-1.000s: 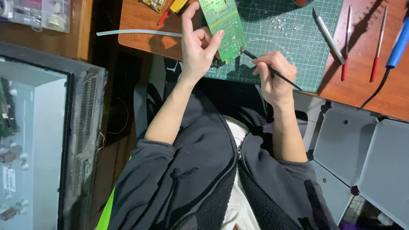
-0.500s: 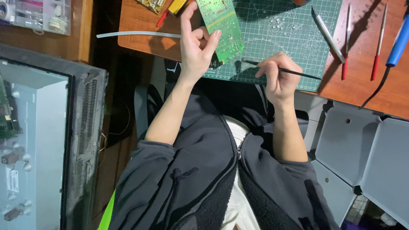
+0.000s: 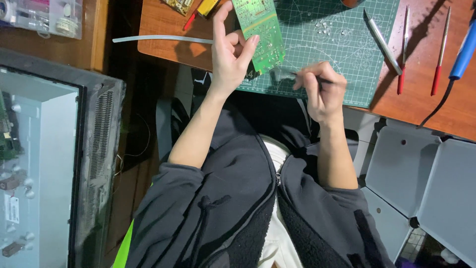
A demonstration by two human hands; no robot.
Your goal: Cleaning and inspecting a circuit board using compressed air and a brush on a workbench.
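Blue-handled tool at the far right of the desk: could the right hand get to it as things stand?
Probably yes: the right hand holds a thin black tool, but open mat and desk lie between it and the blue-handled tool; only slim red-handled tools lie between.

The circuit board is green with pale printed markings and a lighter yellow-green band. The cutting mat is dark green with a fine white grid and arcs. The desk is reddish-brown wood. Two needle files have red handles. The soldering iron has a blue handle and black cable. The jacket is dark grey.
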